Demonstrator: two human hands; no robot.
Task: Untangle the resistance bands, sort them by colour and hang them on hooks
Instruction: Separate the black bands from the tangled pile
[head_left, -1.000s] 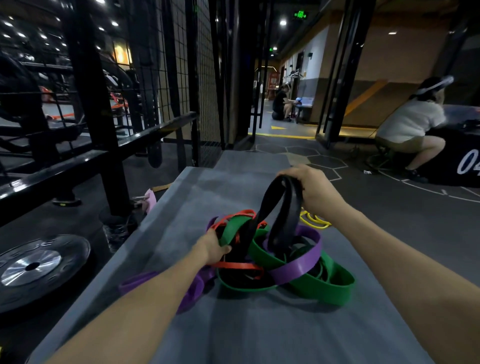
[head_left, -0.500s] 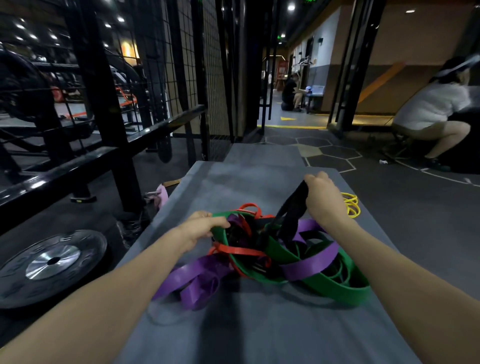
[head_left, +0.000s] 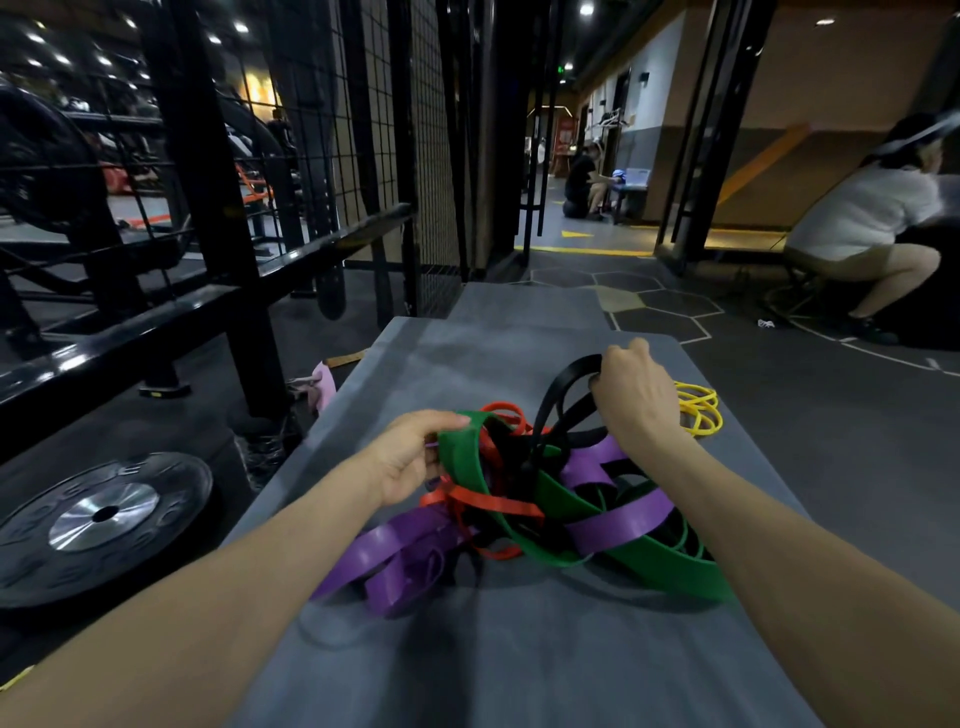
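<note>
A tangle of resistance bands lies on a grey padded bench (head_left: 498, 649). My right hand (head_left: 634, 395) is closed on a black band (head_left: 563, 384) and holds its loop up over the heap. My left hand (head_left: 410, 457) grips the edge of a wide green band (head_left: 467, 457) at the heap's left side. Red bands (head_left: 493, 504) and purple bands (head_left: 405, 556) are wound through the green and black ones. A thin yellow band (head_left: 698, 410) lies apart on the bench, just behind my right hand.
A black steel rack with a wire mesh panel (head_left: 384, 130) stands to the left. A weight plate (head_left: 98, 519) lies on the floor at the left. A person in a white top (head_left: 862, 218) crouches at the far right. Another person (head_left: 579, 187) sits down the corridor.
My left hand rose from the heap's lower left side and took hold of the green band. My right hand lowered the black loop. The purple bands have spread out toward me.
</note>
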